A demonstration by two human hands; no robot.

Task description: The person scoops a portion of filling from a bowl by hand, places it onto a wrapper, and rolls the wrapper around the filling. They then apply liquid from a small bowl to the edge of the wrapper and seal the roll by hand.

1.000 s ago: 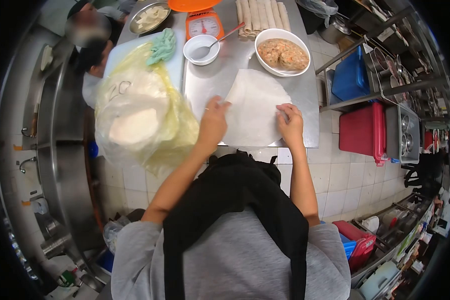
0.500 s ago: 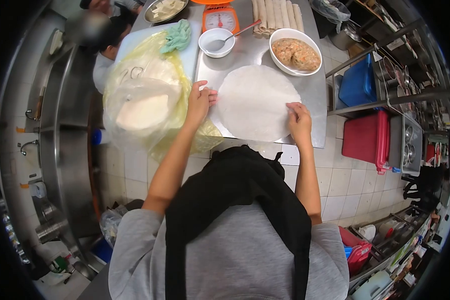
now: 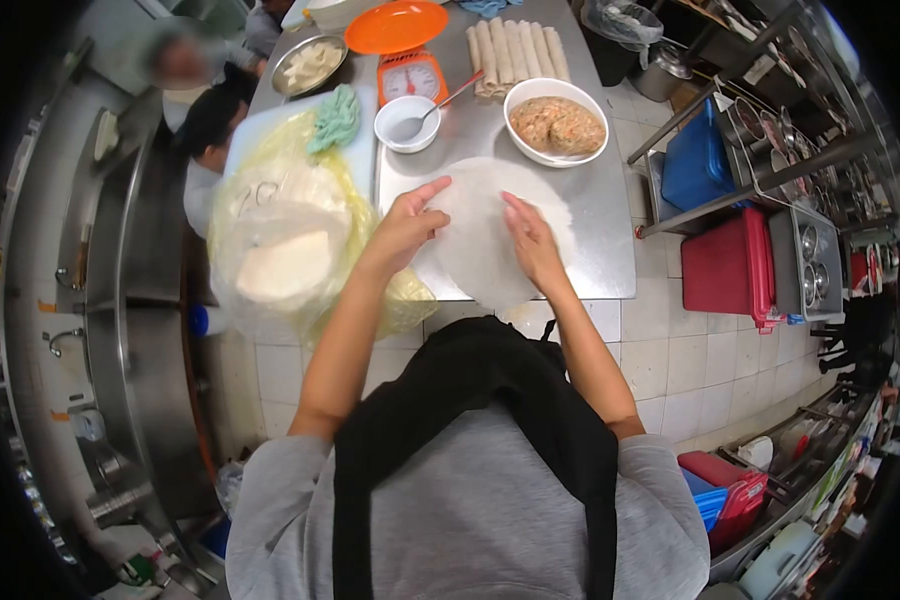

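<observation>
A round, thin white wrapper sheet (image 3: 482,255) lies flat on the steel table, its near edge reaching the table's front edge. My left hand (image 3: 402,235) is over the wrapper's left edge, index finger stretched out and thumb apart. Above the wrapper's right half is my right hand (image 3: 533,238), fingers extended and nothing seen in it. Behind the wrapper stand a white bowl of minced filling (image 3: 560,128) and a small white bowl (image 3: 395,112) with a red-handled spoon (image 3: 460,92). Several rolled wrappers (image 3: 515,52) lie farther back.
Stacked wrappers in a plastic bag (image 3: 290,225) and a green cloth (image 3: 335,120) lie on a white board at left. Behind are an orange scale (image 3: 410,78), an orange plate (image 3: 395,25) and a metal bowl (image 3: 312,65). Co-workers stand left; shelving (image 3: 760,190) is at right.
My right hand has moved left from the wrapper's right edge to above its middle, fingers now straighter. My left hand has shifted onto the left edge. The camera view has shifted slightly.
</observation>
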